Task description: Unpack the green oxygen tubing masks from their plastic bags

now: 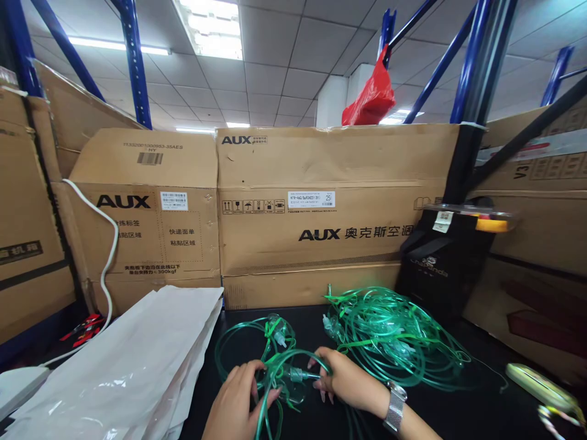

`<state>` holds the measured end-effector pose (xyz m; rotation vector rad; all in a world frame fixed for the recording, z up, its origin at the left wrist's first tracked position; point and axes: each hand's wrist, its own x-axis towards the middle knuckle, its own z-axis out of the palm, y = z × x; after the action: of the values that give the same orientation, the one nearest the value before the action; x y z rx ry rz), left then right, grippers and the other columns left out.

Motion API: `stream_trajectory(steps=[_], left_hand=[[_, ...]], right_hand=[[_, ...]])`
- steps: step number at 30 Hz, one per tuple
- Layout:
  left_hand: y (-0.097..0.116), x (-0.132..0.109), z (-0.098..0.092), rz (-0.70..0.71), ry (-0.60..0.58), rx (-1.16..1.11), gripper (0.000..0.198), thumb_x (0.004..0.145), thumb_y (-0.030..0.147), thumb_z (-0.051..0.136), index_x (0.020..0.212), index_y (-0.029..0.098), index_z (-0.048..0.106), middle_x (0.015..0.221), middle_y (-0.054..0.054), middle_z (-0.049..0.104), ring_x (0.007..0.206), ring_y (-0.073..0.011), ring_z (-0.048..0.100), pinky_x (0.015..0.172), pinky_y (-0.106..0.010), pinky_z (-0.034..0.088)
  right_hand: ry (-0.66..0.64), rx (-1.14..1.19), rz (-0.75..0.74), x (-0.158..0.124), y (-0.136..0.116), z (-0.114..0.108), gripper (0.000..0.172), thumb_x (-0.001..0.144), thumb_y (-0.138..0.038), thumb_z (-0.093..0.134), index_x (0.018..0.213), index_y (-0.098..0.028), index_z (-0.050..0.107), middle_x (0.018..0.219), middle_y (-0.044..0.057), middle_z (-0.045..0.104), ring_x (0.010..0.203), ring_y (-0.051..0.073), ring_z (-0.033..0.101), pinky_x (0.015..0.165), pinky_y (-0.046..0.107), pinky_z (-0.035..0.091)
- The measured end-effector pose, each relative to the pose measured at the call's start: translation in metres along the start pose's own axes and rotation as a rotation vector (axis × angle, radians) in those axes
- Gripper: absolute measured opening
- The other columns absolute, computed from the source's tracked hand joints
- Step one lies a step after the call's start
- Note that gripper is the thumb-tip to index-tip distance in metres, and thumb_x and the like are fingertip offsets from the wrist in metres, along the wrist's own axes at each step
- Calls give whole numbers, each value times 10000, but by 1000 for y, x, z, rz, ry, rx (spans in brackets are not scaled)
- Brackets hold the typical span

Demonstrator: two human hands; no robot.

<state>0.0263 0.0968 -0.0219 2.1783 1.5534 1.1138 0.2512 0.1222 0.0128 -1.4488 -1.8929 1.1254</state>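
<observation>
My left hand [241,400] curls its fingers round a loop of green oxygen mask tubing [270,373] at the front of the black table. To its right, my right hand [346,379], wearing a metal-band watch [395,406], has its fingers closed round the tubing by the mask's clear connector [297,374]. The clear mask body lies between both hands, partly hidden by tubing and fingers. Just behind, another clear mask piece [279,333] rests inside a coil with a bright green strap. A large tangled pile of green-tubed oxygen masks [389,333] lies beyond my right hand.
White plastic bags [132,360] are stacked at the left, beside a white cable [110,256]. AUX cartons [321,208] wall off the back. A black bag [440,263] stands at the right rear, and a yellow-green object [541,386] lies at the right edge.
</observation>
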Motion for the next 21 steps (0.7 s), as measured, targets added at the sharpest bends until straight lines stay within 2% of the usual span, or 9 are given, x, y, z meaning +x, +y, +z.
stream_trajectory(steps=[2, 4, 6, 8, 10, 13, 15, 19, 21], left_hand=[[3, 1, -1, 39, 117, -25, 276, 720, 469, 581, 802, 215, 512, 687, -2, 509, 673, -201, 541, 629, -323, 450], [3, 1, 1, 85, 240, -85, 319, 664, 477, 630, 723, 221, 451, 780, -37, 540, 765, -222, 556, 681, -347, 460], [1, 0, 7, 111, 291, -173, 341, 639, 447, 653, 746, 223, 420, 877, -67, 570, 833, -234, 572, 722, -364, 467], [-3, -2, 14, 104, 225, -254, 385, 654, 405, 640, 907, 210, 427, 858, -54, 605, 801, -217, 600, 715, -352, 484], [-7, -4, 20, 93, 106, -253, 471, 684, 357, 621, 1079, 197, 419, 789, -24, 633, 728, -195, 620, 702, -334, 499], [-12, -5, 22, 167, -14, -106, 319, 728, 301, 604, 1035, 228, 555, 806, -29, 647, 752, -196, 623, 715, -322, 503], [-15, -4, 20, 249, -24, 6, 224, 770, 264, 570, 989, 242, 605, 870, -41, 643, 816, -206, 613, 729, -323, 505], [-17, 3, 16, 346, 42, 198, 331, 830, 192, 481, 1146, 260, 550, 997, -76, 634, 938, -245, 587, 801, -388, 490], [-13, 8, 12, 345, 23, 197, 352, 825, 189, 490, 1169, 242, 543, 1010, -91, 635, 953, -251, 586, 815, -394, 491]], right_hand=[[4, -23, -28, -2, -6, 4, 87, 733, -129, 478, 777, -165, 544, 538, -36, 561, 470, 110, 533, 449, 183, 385], [3, -58, -106, -4, -13, 8, 114, 768, -174, 482, 728, -168, 589, 623, -8, 597, 536, 117, 559, 513, 193, 414], [2, -130, -250, -8, -19, 13, 167, 797, -192, 476, 757, -187, 639, 717, 3, 618, 609, 122, 579, 592, 198, 437], [17, -223, -402, -10, -23, 20, 210, 828, -200, 454, 849, -219, 662, 794, 12, 633, 704, 135, 595, 669, 202, 443], [49, -292, -466, -12, -23, 25, 226, 846, -200, 446, 925, -238, 655, 837, 18, 648, 773, 144, 598, 714, 202, 433], [76, -359, -416, -13, -21, 30, 222, 866, -216, 438, 861, -221, 660, 758, 8, 655, 700, 129, 599, 667, 178, 420], [67, -412, -381, -12, -21, 32, 238, 871, -217, 435, 782, -207, 656, 673, -5, 638, 633, 119, 587, 611, 168, 402], [103, -562, -418, -12, -23, 34, 219, 847, -142, 431, 780, -199, 632, 716, 6, 637, 661, 130, 588, 588, 177, 376], [134, -649, -461, -12, -23, 33, 227, 830, -97, 411, 818, -194, 616, 732, 15, 628, 663, 138, 586, 575, 189, 370]])
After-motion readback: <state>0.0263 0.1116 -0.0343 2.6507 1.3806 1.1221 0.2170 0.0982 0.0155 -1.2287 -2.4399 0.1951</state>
